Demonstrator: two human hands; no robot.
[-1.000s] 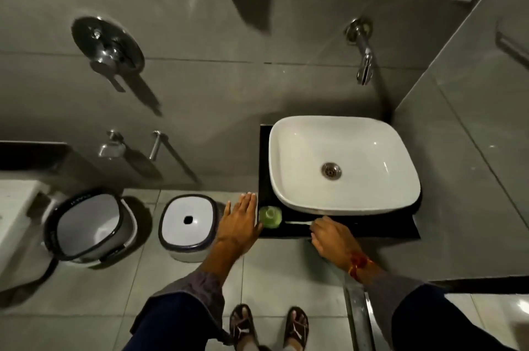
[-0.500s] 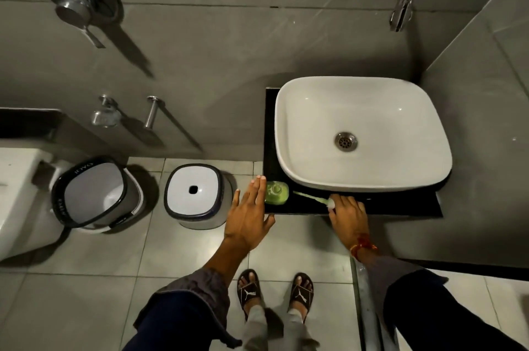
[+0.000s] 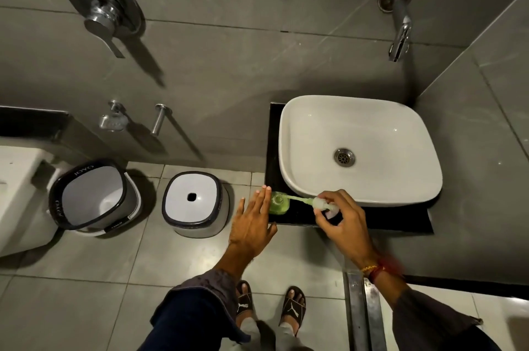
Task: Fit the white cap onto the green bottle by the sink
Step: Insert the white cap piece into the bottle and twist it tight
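Room: grey-tiled bathroom wall and floor (image 3: 86,279), seen from above.
Bench: black bench (image 3: 400,224) carrying a white sink (image 3: 360,150); only a narrow bare strip runs along the sink's near edge.
Green bottle: green bottle (image 3: 278,202) stands upright at the near left corner of the sink, close to the bench's left edge, mouth uncovered.
White cap: white cap (image 3: 322,203) is off the bottle, to its right along the sink's near edge, with its pale green tube (image 3: 297,198) slanting to the bottle's mouth.
Right hand: right hand (image 3: 343,219) pinches the cap.
Left hand: left hand (image 3: 253,223) is spread flat, holding nothing, fingertips just beside the bottle's left side.
Open room: floor left of the sink holds a lidded bin (image 3: 194,203) and an open bucket (image 3: 91,198); tiles in front are free around the person's sandals (image 3: 269,307).
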